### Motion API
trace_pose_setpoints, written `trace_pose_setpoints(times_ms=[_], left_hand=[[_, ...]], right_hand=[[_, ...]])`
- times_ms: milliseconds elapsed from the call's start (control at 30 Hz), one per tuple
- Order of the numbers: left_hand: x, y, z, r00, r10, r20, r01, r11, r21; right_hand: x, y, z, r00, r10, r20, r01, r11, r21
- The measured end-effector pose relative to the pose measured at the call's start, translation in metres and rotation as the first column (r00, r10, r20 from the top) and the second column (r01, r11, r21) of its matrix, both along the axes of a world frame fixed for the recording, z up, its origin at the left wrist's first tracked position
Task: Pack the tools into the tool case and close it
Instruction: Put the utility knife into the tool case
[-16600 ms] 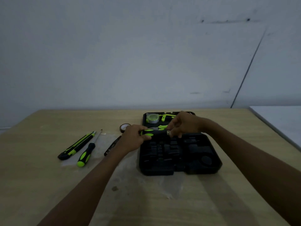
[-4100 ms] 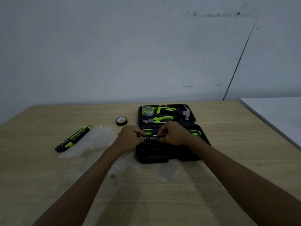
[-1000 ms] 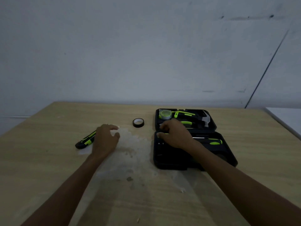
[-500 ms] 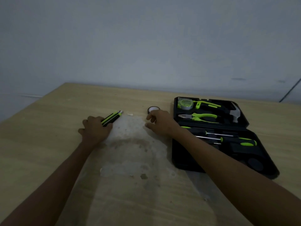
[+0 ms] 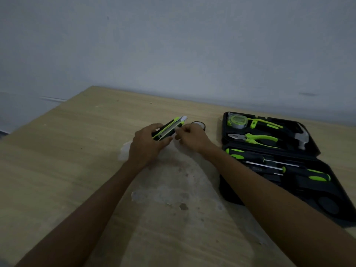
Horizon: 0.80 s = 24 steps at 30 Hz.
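My left hand grips a black and green utility knife just above the table, its blade tip sticking out at the far end. My right hand touches the knife's front end with its fingertips. The black tool case lies open on the right. Its far half holds a tape measure, pliers and a hammer. Two screwdrivers lie in the near half. A roll of black tape sits on the table just behind my right hand.
The wooden table runs to a grey wall at the back, and its left edge slants away. A pale worn patch marks the tabletop under my forearms.
My left hand has lifted the utility knife off the table and brought it to the right. My right hand has come to meet its front end. The view has swung left.
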<state>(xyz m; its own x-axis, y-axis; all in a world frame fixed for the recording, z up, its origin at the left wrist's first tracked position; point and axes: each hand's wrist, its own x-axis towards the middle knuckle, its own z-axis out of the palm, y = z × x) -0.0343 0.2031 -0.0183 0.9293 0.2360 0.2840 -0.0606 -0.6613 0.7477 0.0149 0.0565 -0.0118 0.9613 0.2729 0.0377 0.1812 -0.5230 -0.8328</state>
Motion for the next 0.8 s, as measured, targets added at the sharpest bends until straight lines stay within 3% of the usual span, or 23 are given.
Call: trace_pose_setpoints(times_ms=[133,233,367,800], left_hand=[[-0.001,-0.010,0.003,0.991,-0.137,0.008,0.137,0.990,-0.036],[-0.005,-0.018,0.007,0.972,-0.231,-0.033,0.231,0.973,-0.002],[-0.013,-0.038,0.019,0.927,-0.365,-0.087,0.368,0.929,0.028],[-0.040,-0.121,0.036,0.791,-0.596,-0.135,0.603,0.798,0.008]], right_hand=[[0.000,-0.013,0.012,0.978,-0.128,-0.165,0.157,0.972,0.176],[0.001,-0.039,0.023,0.966,-0.105,-0.238,0.179,0.932,0.316],[-0.011,-0.084,0.033,0.982,0.004,-0.188,0.053,0.953,0.297],[-0.086,-0.215,0.052,0.954,-0.091,-0.287,0.190,0.922,0.339]])
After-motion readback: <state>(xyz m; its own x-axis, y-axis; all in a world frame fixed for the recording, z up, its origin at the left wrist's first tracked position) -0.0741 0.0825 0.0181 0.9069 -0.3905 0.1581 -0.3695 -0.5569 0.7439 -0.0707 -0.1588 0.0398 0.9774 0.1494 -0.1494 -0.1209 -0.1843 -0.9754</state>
